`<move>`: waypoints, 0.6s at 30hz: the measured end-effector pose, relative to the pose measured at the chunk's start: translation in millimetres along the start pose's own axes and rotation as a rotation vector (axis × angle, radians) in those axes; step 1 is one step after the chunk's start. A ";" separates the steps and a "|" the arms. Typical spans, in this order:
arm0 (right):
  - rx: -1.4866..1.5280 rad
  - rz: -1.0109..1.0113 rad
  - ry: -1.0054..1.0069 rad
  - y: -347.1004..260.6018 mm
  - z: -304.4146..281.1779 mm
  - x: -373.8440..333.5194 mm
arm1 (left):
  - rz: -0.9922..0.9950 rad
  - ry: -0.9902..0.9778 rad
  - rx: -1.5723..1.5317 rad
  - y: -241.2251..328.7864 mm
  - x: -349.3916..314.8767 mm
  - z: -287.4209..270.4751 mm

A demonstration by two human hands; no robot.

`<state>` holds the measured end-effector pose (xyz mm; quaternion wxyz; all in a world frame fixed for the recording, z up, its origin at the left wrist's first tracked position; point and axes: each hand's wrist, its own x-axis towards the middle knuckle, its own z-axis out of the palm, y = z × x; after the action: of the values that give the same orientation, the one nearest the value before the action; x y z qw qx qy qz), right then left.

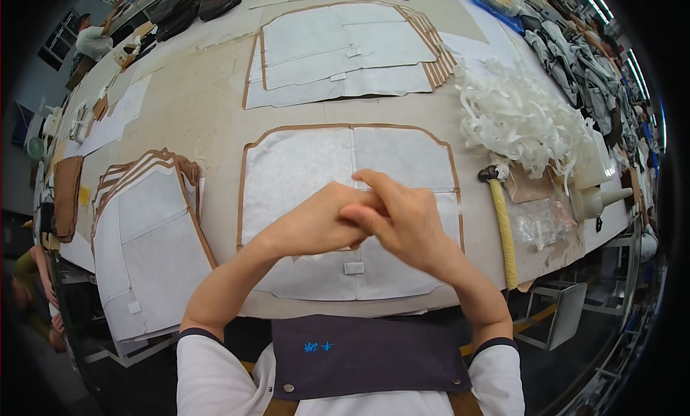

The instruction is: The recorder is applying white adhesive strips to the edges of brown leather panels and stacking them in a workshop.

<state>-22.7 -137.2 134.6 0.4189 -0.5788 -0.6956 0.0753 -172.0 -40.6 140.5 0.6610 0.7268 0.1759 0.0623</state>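
My two hands meet over a white fabric panel (298,154) with brown edging and a seam down its middle, which lies flat in front of me. My left hand (323,218) is closed, its fingers curled in and partly covered by the right. Wrapped over the left fingers, my right hand (410,222) has its thumb and index finger showing. Whether anything small is between them is hidden. A white tab (353,268) sits on the panel's near part, below my hands.
Similar panels lie stacked farther back (309,46) and at the left (154,215). At the right are a heap of white strips (510,114), a yellow-handled hammer (501,229) and a clear plastic bag (539,222). Brown folded fabric (68,198) rests at the far left edge.
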 end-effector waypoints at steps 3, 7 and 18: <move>0.409 0.492 -0.359 44.4 2.8 -3.3 | -0.209 0.015 0.045 -17.3 2.2 -27.9; 0.303 0.347 -0.474 71.5 -0.4 -5.9 | -0.294 -0.031 -0.039 -42.5 3.6 -60.9; 0.378 0.617 -0.419 168.1 35.2 65.4 | -0.275 0.377 0.346 -94.1 68.7 -117.4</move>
<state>79.9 -13.4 45.4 0.3247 -0.6452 -0.5338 0.4397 -162.4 99.0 52.2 0.4850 0.7739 0.4002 0.0751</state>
